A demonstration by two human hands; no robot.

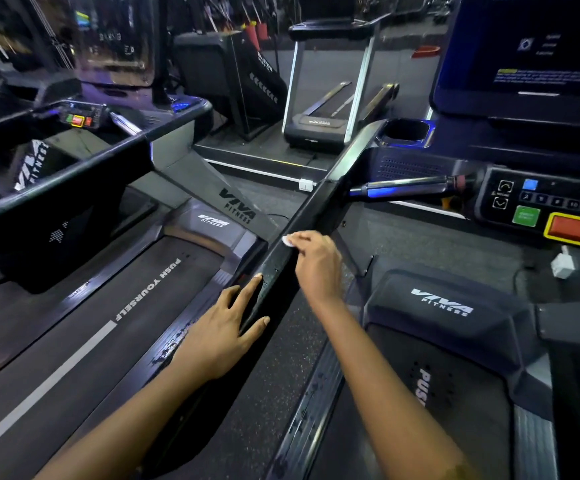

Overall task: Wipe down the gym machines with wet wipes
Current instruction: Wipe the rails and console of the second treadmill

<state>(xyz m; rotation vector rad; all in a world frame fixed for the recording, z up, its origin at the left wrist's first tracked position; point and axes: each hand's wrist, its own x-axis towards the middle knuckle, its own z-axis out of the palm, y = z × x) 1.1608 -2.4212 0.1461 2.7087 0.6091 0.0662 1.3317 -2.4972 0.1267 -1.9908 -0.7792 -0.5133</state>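
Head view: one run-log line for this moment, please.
right hand holds wet wipe on treadmill handrail | left hand rests open on it

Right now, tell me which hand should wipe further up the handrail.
Right. The right hand holds the wet wipe against the handrail, ahead of the left hand, which rests lower on the rail with straight fingers and no wipe.

The wipe is white against the glossy black handrail. The treadmill belt is dark grey with a white stripe and white lettering, and the floor is black with fine pale speckles. The black console carries a green button, a yellow-framed red button and a blue square.
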